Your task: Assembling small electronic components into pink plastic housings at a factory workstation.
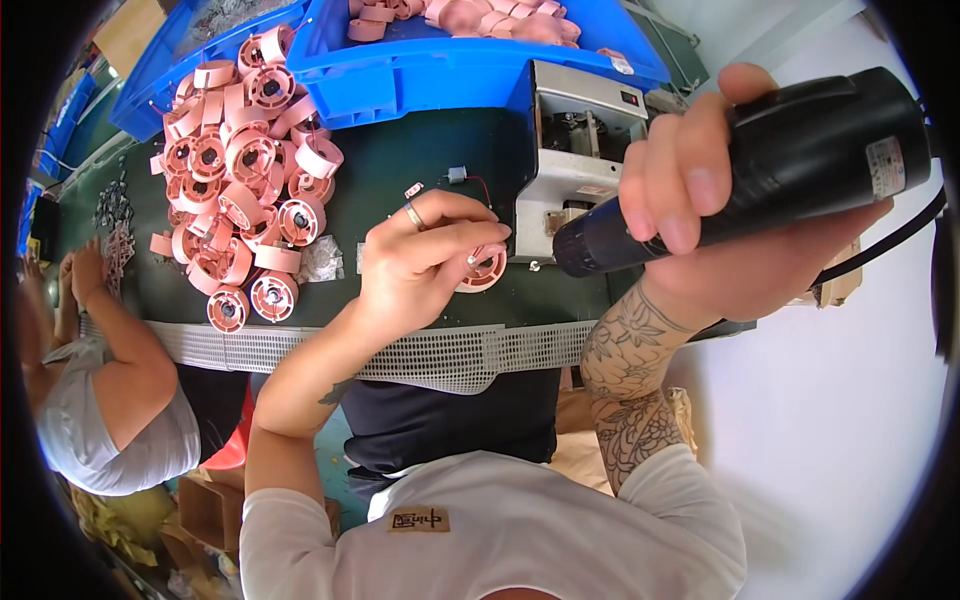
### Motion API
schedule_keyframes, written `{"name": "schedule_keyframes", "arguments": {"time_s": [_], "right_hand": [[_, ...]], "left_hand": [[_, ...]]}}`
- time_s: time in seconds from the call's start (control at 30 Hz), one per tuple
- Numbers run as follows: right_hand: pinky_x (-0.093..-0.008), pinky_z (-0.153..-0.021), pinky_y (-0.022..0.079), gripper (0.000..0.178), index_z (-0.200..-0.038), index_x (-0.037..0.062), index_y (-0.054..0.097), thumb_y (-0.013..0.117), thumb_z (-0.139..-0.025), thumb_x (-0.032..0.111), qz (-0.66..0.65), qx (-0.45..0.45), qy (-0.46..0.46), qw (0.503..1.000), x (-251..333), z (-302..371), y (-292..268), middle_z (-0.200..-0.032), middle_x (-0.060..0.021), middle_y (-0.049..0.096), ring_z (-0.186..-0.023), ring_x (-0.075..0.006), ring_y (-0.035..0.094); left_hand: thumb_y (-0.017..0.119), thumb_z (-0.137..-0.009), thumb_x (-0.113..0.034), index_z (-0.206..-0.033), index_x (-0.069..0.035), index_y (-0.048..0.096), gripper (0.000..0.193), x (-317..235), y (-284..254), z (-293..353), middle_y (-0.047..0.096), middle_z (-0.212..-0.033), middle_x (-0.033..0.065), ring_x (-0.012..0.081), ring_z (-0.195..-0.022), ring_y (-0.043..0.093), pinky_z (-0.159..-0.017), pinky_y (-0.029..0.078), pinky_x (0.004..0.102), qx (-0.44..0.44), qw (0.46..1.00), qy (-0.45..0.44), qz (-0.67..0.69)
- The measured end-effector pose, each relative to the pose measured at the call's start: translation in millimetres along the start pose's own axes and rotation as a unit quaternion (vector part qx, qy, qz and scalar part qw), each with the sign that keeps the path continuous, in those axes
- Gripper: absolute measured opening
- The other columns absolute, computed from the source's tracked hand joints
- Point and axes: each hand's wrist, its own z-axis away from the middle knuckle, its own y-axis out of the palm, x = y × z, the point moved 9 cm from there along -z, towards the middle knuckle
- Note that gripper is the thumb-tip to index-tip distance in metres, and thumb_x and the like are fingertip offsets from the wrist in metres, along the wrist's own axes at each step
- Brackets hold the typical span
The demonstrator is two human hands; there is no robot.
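My left hand (415, 262) is closed with thumb and fingertips at a small pink round plastic housing (487, 279) with a slotted face, low over the dark green work mat. In my right hand (688, 175) is a thick black electric screwdriver (815, 150), its nose pointing left toward the housing but apart from it. My fingers wrap round its body, and a black cable runs off its far end. A small silver motor (457, 175) with a red wire lies on the mat just beyond my left hand. The screwdriver's tip is hard to make out.
A large pile of pink housings (240, 170) stands to the left. Blue bins (420, 85) with more pink parts are at the back. A pale metal box machine (590, 95) stands beside my right hand. At far left a co-worker's hands (85, 272) are near small parts.
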Motion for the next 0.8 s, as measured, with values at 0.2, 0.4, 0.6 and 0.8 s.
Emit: {"name": "schedule_keyframes", "arguments": {"time_s": [0.2, 0.4, 0.6, 0.8], "right_hand": [[-0.0315, -0.053, 0.040, 0.097, -0.131, -0.0014, 0.046, 0.027, -0.081, 0.080, -0.049, 0.008, -0.055, 0.997, -8.8, 3.9, -9.8, -0.077, -0.0050, 0.053, -0.054, -0.0149, 0.048], [-0.0328, -0.052, 0.040, 0.103, -0.130, -0.0006, 0.043, 0.029, -0.076, 0.086, -0.059, -0.009, -0.029, 0.998, -23.2, 10.9, -13.2, -0.076, -0.0064, 0.054, -0.054, -0.0170, 0.049], [-0.0354, -0.055, 0.042, 0.107, -0.130, -0.0002, 0.041, 0.032, -0.071, 0.089, -0.077, -0.110, -0.018, 0.991, -40.9, 20.1, -17.2, -0.078, -0.0104, 0.056, -0.056, -0.0219, 0.050], [-0.0347, -0.053, 0.043, 0.114, -0.125, -0.0036, 0.043, 0.030, -0.066, 0.093, -0.128, -0.141, 0.019, 0.982, -59.0, 16.8, -11.9, -0.079, -0.0146, 0.059, -0.055, -0.0235, 0.052]], "left_hand": [[0.066, -0.068, 0.010, -0.090, -0.007, 0.071, 0.028, 8.1, 7.2, 5.3, 0.064, -0.090, 0.0064, 0.0211, -0.079, 0.065, -0.066, 0.053, 0.0295, 0.031, 0.999, -0.019, -0.006], [0.067, -0.068, 0.006, -0.090, -0.007, 0.071, 0.026, 18.0, 0.0, 0.0, 0.064, -0.087, 0.0070, 0.0247, -0.084, 0.060, -0.071, 0.051, 0.0336, 0.062, 0.996, -0.051, -0.032], [0.070, -0.072, 0.000, -0.092, -0.004, 0.067, 0.020, 27.9, 0.2, -0.6, 0.060, -0.089, 0.0095, 0.0274, -0.081, 0.059, -0.071, 0.049, 0.0353, 0.092, 0.988, -0.113, -0.041], [0.071, -0.078, -0.008, -0.099, -0.002, 0.060, 0.024, 42.3, 8.4, 6.0, 0.059, -0.090, 0.0123, 0.0280, -0.081, 0.060, -0.070, 0.048, 0.0356, 0.150, 0.971, -0.183, -0.024]]}}
